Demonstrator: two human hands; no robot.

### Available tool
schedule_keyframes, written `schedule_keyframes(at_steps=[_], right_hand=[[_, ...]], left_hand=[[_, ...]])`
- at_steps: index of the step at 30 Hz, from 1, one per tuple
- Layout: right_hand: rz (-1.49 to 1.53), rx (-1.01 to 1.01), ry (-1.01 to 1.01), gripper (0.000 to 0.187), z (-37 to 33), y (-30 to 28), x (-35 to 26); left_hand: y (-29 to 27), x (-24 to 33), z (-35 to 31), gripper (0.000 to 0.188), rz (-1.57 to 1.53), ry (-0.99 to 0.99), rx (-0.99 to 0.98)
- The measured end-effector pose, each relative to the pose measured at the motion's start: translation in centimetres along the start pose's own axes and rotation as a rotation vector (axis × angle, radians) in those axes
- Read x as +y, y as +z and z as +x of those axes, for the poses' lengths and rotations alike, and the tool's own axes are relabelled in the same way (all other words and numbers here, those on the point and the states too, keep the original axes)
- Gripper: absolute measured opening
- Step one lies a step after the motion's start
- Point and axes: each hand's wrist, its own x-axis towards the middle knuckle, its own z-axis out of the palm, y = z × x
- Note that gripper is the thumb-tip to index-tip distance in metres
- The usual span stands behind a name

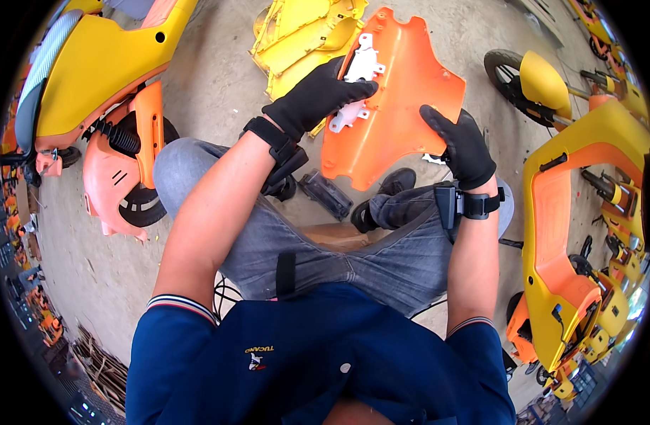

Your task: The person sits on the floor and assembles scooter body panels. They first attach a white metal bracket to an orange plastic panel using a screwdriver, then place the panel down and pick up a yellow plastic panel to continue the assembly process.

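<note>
Both my gloved hands hold up an orange plastic scooter panel (392, 92), tilted over the floor in front of my knees. At its left edge my left hand (314, 99) is closed, the thumb pressed by white plastic brackets (364, 60) fixed along that side. My right hand (461, 142) grips the lower right edge, its thumb lying on the panel's face. The fingers of both hands are partly hidden behind the panel. A small white piece (433, 159) shows just below my right hand; I cannot tell whether it is attached to the panel.
Yellow plastic panels (300, 42) lie stacked on the concrete floor beyond my left hand. A yellow and orange scooter (105, 78) stands at left, another (552, 212) at right. Between my feet is a dark plastic box-like object (326, 193). Sticks (102, 361) are piled at lower left.
</note>
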Motion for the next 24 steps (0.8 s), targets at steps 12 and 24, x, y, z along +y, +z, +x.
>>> schedule_keyframes(at_steps=[12, 24], right_hand=[[0.140, 0.045, -0.027, 0.032, -0.5, 0.2, -0.5], [0.114, 0.023, -0.064, 0.031, -0.3, 0.2, 0.1]], left_hand=[[-0.1, -0.2, -0.2, 0.034, 0.128, -0.083, -0.016], [0.9, 0.6, -0.7, 0.034, 0.418, 0.109, 0.182]])
